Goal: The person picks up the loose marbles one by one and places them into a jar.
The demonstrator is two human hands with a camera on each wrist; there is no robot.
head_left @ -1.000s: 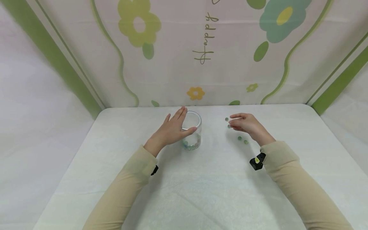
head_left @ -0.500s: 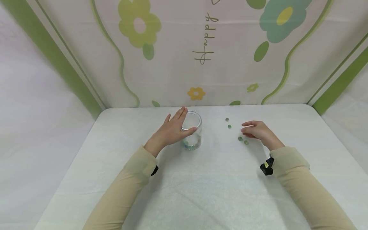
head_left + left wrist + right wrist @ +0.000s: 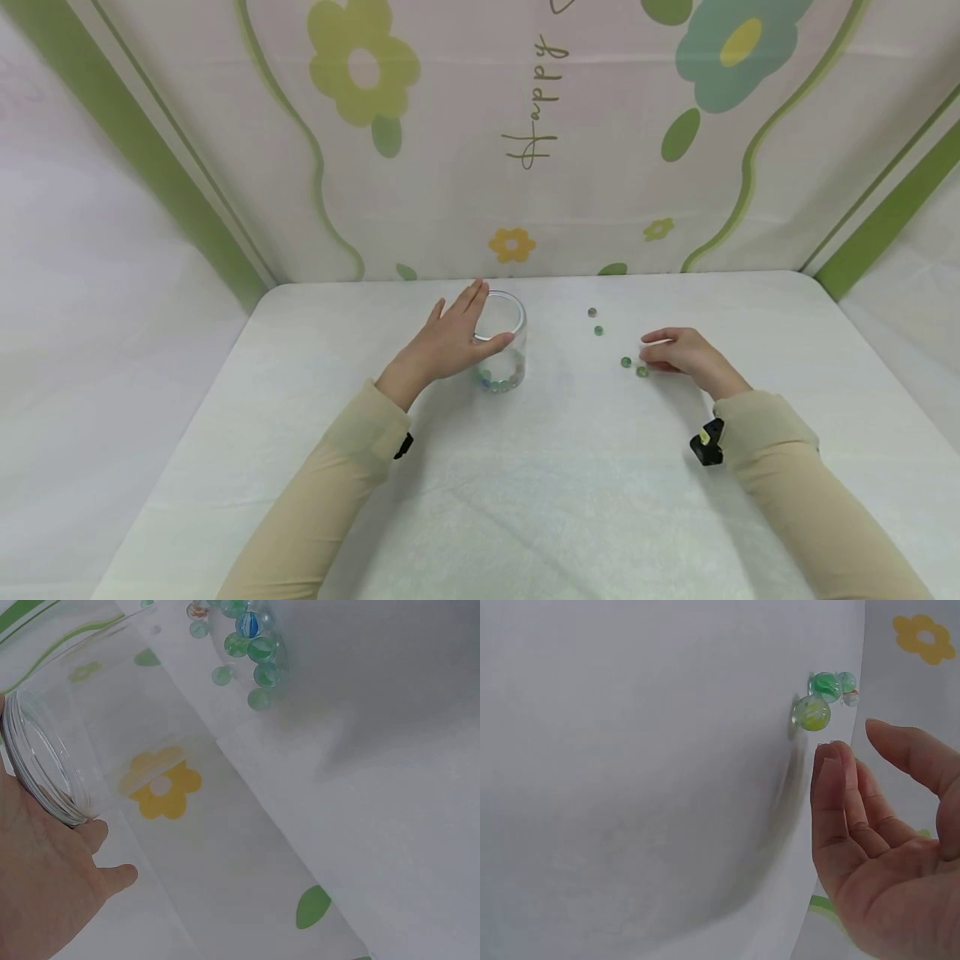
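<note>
A clear glass jar (image 3: 513, 354) stands upright near the back of the table, with several marbles (image 3: 262, 650) at its bottom, mostly green and one blue-striped. My left hand (image 3: 444, 340) rests at its rim, fingers straight along the far side and thumb across the near side. To the right, my right hand (image 3: 686, 358) hovers low with fingers loosely bent and thumb apart, holding nothing. Just left of its fingertips lies a yellow-green marble (image 3: 812, 712), with a green marble (image 3: 826, 687) beside it. Farther back lie a pale green marble (image 3: 598, 331) and a brownish marble (image 3: 592, 312).
A white cloth (image 3: 525, 492) covers the table. Behind it rises a backdrop (image 3: 442, 192) printed with flowers and lettering. White side panels (image 3: 90, 317) with green stripes flank the table.
My right hand has moved right and toward me, away from the two back marbles to beside the yellow-green one. The left hand and the jar have stayed put.
</note>
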